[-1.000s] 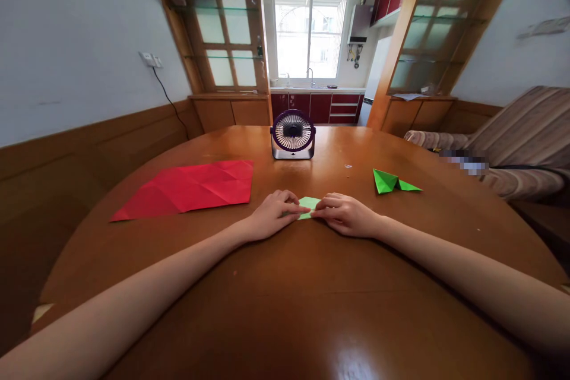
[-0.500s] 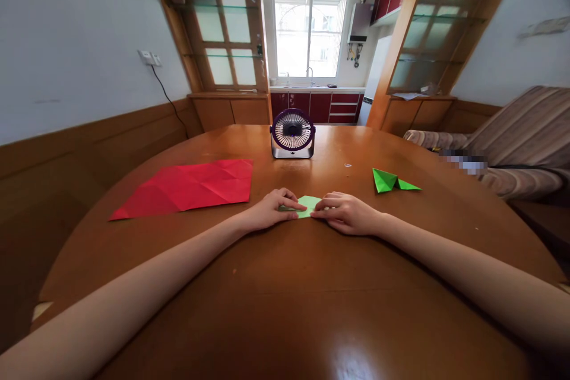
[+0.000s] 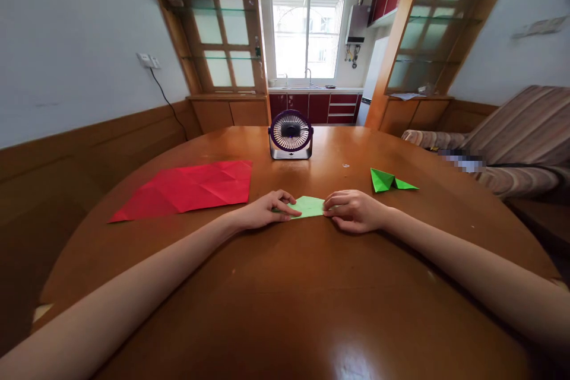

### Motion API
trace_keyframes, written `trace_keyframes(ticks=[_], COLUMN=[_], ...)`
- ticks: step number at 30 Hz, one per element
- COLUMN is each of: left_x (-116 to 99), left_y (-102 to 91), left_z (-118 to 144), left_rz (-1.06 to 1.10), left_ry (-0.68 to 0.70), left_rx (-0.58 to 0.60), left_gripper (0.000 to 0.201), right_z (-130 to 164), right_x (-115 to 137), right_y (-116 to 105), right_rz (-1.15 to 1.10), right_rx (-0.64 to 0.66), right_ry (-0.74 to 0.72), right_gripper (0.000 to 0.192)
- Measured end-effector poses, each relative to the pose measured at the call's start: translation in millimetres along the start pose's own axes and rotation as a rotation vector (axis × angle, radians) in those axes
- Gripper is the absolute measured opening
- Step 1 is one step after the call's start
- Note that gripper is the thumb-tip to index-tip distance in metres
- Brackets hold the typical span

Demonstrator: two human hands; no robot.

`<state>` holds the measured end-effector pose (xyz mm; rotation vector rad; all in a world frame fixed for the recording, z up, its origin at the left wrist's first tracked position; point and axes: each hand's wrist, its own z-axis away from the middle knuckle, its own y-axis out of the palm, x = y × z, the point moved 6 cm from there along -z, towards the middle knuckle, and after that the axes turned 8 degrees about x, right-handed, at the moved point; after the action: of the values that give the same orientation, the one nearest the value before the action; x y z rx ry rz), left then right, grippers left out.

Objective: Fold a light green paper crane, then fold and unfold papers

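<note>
Pinching opposite edges of green paper [image 3: 308, 206], hands.

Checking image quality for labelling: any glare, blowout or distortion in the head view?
Head view: window blown out; glare patch on the table near the bottom edge; wide-angle bending at the edges; a pixelated patch by the sofa; green paper and both hands sharp.

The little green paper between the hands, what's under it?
The light green paper lies flat on the brown wooden table. Fingers of the left hand and right hand cover its two ends, so what lies under those stays hidden.
</note>
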<state>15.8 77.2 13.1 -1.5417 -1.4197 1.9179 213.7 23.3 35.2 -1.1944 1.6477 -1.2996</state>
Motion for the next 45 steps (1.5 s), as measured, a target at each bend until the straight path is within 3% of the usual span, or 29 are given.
trace_keyframes(ticks=[4,11,20,25,32,38,45], left_x=[-7,-36,-57,-57,-54,-48,-43], left_y=[2.3,7.6,23.8,27.4,26.9,19.8,9.6], left_z=[4,4,1,3,4,7,6], left_rz=[-0.036,-0.274,-0.959,-1.175,-1.156,-1.044,-0.802], left_ry=[-0.014,0.056,0.308,0.325,0.3,0.283,0.093], left_rx=[-0.036,-0.252,-0.153,-0.145,-0.146,-0.209,-0.207], left_gripper=[0.023,0.019,0.025,0.024,0.023,0.027,0.031], right_z=[5,5,1,-7,-4,-10,-14], right_x=[-4,-10,-2,12,-2,-9,5], right_y=[-1,1,-2,-3,-3,15,6], right_rz=[-0.062,-0.2,-0.315,-0.341,-0.39,-0.28,-0.212], right_rx=[-0.012,-0.095,-0.173,-0.162,-0.3,-0.071,-0.076], right_ry=[0.041,0.104,0.073,0.051,0.205,0.261,0.167], right_gripper=[0.022,0.022,0.022,0.022,0.026,0.031,0.026])
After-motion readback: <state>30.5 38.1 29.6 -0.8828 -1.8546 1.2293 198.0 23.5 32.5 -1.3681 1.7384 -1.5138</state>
